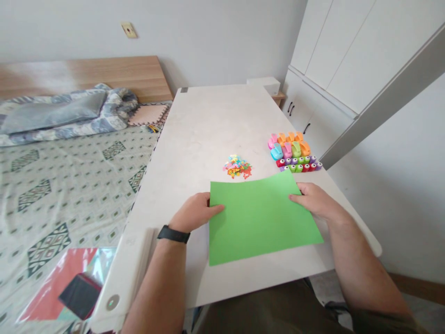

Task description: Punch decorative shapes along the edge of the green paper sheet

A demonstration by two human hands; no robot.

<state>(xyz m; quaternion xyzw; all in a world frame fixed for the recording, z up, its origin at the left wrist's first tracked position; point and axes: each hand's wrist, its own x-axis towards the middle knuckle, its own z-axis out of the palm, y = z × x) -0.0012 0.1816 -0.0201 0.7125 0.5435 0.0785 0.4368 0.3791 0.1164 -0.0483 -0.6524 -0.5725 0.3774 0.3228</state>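
**Green sheet (pixel 260 222) between both hands**

Left of the sheet, well apart from it and beyond the worktop's (pixel 208 125) edge, lies the bed (pixel 69 185), with a red sheet (pixel 48 287) and a black pouch (pixel 80 296) on its cover. A headboard (pixel 104 76) stands farther off, beyond the sheet.

Just at the sheet's left edge sits the left hand (pixel 193 212), a black band (pixel 173 234) around its wrist. Its fingers (pixel 217 209) lie close together over the edge, not spread wide. The thumb is hidden, so I cannot tell whether they pinch the paper.

The sheet lies flat on the worktop in front of the person, its long axis running side to side, slightly skewed. Its far edge bows a little.

At the right edge, the right hand (pixel 314 200) reaches in with narrow-set fingers (pixel 295 198) on top of the paper. It sits nearer the far corner than the left hand does, and its thumb is also unclear.

Beyond the sheet are loose paper shapes (pixel 237 167). Farther right, just past the far edge, are rows of craft punches (pixel 287 146).
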